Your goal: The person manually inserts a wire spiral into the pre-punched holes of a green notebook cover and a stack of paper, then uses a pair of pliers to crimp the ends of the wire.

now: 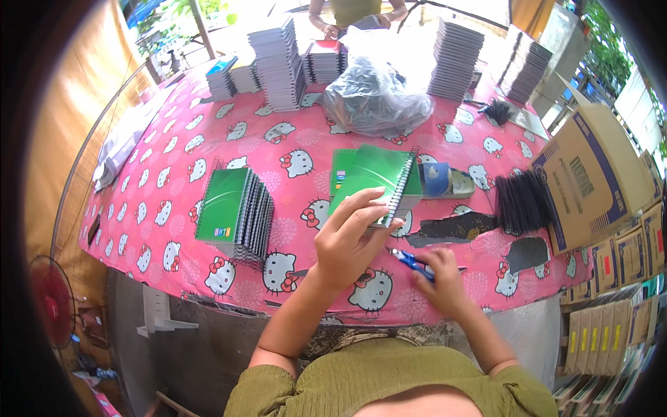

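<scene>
A green-covered spiral notebook is gripped at its near end by my left hand, tilted, with its black coil along the right edge. Other green notebooks lie beneath and behind it. Close to the table's near edge, my right hand is closed round blue-handled pliers, their metal jaws pointing left toward the notebook. To the left stands a stack of green spiral notebooks. On the right is a bundle of loose black binding coils.
A pink patterned cloth covers the table. A plastic bag and tall notebook stacks stand at the back, with another person's hands beyond. A cardboard box stands at the right edge. A red fan is lower left.
</scene>
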A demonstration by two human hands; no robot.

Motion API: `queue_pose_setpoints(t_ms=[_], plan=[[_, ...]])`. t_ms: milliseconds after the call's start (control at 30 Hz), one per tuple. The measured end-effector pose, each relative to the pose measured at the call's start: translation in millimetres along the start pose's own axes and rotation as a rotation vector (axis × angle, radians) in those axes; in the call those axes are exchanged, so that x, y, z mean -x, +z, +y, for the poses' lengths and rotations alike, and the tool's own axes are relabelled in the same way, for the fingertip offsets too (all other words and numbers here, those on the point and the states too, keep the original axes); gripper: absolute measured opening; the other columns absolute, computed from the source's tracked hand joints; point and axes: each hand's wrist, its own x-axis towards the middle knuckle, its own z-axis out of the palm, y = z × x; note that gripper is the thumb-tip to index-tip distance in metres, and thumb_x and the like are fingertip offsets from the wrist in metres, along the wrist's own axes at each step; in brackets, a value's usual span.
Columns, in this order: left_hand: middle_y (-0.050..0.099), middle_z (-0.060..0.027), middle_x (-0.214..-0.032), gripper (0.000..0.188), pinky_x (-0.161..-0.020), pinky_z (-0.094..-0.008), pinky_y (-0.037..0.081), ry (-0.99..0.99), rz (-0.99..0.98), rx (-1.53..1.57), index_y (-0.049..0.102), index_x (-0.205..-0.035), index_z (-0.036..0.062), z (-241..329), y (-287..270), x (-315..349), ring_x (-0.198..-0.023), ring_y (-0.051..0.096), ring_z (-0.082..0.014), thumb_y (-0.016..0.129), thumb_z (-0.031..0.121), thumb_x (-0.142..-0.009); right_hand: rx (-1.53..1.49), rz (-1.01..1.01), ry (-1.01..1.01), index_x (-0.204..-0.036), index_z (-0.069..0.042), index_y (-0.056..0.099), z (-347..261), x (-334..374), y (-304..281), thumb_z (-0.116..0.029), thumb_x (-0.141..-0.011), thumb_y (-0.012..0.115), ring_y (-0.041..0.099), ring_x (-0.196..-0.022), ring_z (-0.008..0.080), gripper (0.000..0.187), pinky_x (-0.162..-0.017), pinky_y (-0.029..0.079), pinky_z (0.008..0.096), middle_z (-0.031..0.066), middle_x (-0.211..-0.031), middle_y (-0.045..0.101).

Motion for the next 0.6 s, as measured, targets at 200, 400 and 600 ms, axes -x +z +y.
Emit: queue_pose_setpoints(t_ms=[200,400,600], plan=[[0.066,-0.0160,-0.097,0.024,-0.072,-0.0310,0.057,0.060,0.045,-0.011,0.065,-0.088,-0.0027,-5,3,5,-0.085,0.068,-0.0224,0.077,-0.009,-0.068,-0.178,0.346,-0.252,-0.119,-0.005,0.054,-53,-28,-62,-0.018,-0.078,0.068,0.048,-0.102,0.0332,0.045,-0.088,0.040,0.0436,0.0169,-0.112,0.051],[0.066,-0.0164,-0.096,0.025,-0.073,-0.0328,0.057,0.088,0.025,0.005,0.066,-0.090,-0.0035,-5,2,6,-0.084,0.067,-0.0237,0.069,-0.016,-0.069,-0.076,0.305,-0.238,-0.116,-0.002,0.056,-64,-29,-66,-0.025,-0.082,0.066,0.050,-0.099,0.0292,0.042,-0.083,0.042,0.0410,0.0145,-0.108,0.054],[0.067,-0.0145,-0.094,0.023,-0.074,-0.0354,0.053,0.252,0.009,-0.037,0.067,-0.091,-0.0029,3,-24,-7,-0.081,0.065,-0.0254,0.071,-0.012,-0.069,-1.044,-0.257,0.136,-0.117,0.002,0.056,-49,-33,-58,-0.026,-0.094,0.053,0.057,-0.089,0.0154,0.036,-0.076,0.047,0.0306,0.0082,-0.103,0.062]])
